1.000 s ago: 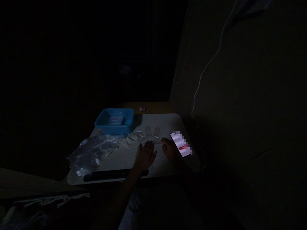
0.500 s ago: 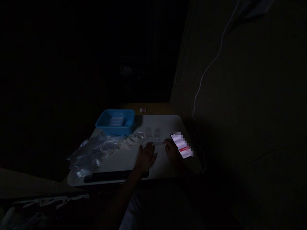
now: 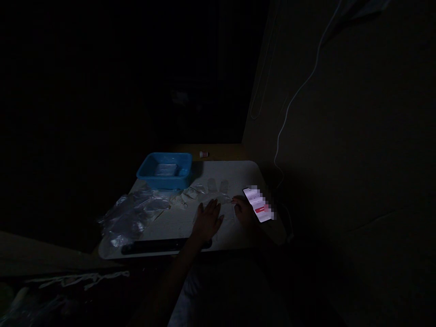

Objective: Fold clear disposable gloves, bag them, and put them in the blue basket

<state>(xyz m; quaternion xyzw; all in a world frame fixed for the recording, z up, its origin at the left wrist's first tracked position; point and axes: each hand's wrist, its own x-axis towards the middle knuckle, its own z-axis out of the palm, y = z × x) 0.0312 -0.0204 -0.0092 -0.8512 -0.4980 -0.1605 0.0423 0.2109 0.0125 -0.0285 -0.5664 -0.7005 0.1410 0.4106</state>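
On the small white table [image 3: 235, 170] a clear plastic bag [image 3: 215, 197] lies flat, hard to make out in the dim light. My left hand [image 3: 207, 221] rests palm down at the bag's near edge, its fingers spread. To the right, my right hand [image 3: 242, 211] has its fingers closed at the bag's right end, with thumb and forefinger together on the film. Crumpled pale pieces [image 3: 182, 198], unclear in kind, lie just left of the bag. A lit phone [image 3: 259, 206] sits right beside my right hand.
A blue plastic basin [image 3: 166, 182] with a pale flat packet [image 3: 166, 170] inside stands at the back left. Crumpled clear plastic [image 3: 129, 218] covers the left side. A long black bar [image 3: 153, 246] lies along the front edge. Behind the table is a small cup-like thing [image 3: 203, 154]; a white cable [image 3: 289, 102] hangs at right.
The view has shifted slightly. Both hands keep nearly the same place on the table, the left flat and the right at the bag's end.
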